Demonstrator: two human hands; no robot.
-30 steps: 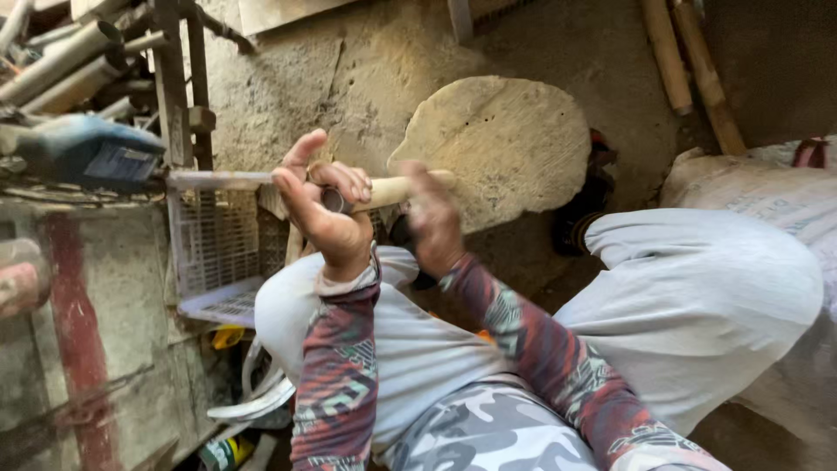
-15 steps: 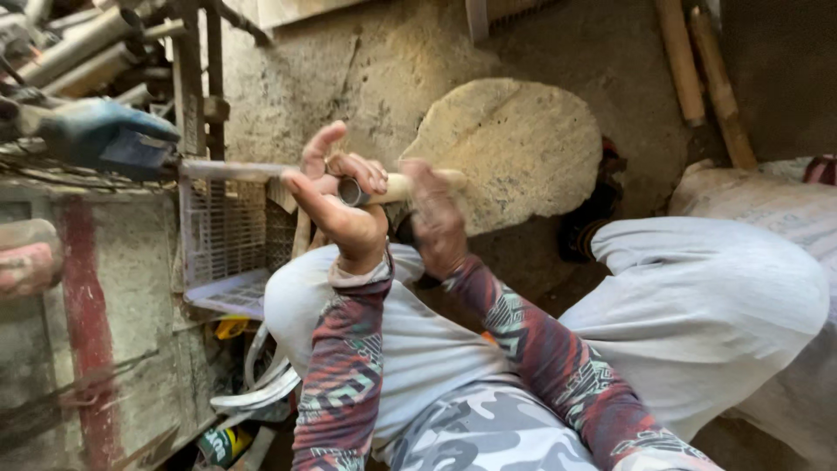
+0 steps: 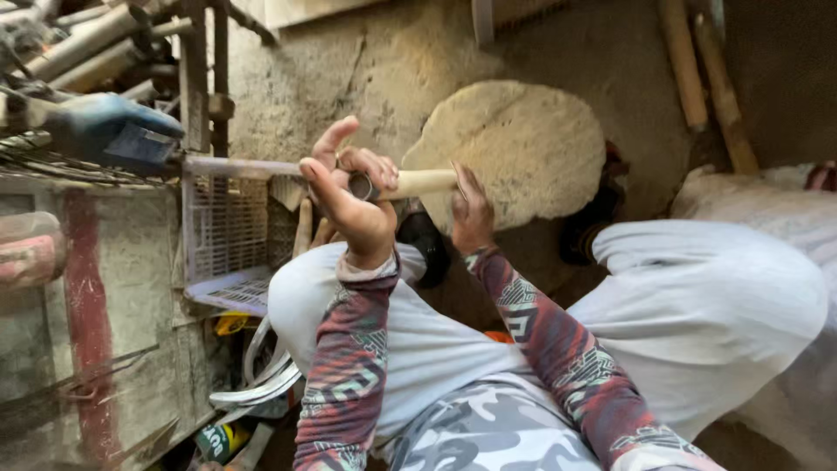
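Observation:
A pale wooden rod (image 3: 423, 181) lies level in front of me, and its left part runs as a grey shaft (image 3: 235, 166) into a blue tool body (image 3: 109, 131) at the left. My left hand (image 3: 349, 205) pinches a small metal ring (image 3: 361, 186) on the rod, with the index finger and thumb raised. My right hand (image 3: 471, 214) holds the rod's right end from below, its fingers reaching up to it. Patterned sleeves cover both my arms, and my knees in pale trousers (image 3: 697, 305) are below.
A flat round stone slab (image 3: 514, 144) leans against the rough wall behind the rod. A white plastic mesh crate (image 3: 222, 240) stands at the left, beside a red metal frame (image 3: 83, 296). Pipes lie at the top left, wooden poles (image 3: 706, 78) at the top right.
My left hand has shifted slightly along the rod and its fingers have spread more around the ring. The right hand stays at the rod's end. The view has drifted a little.

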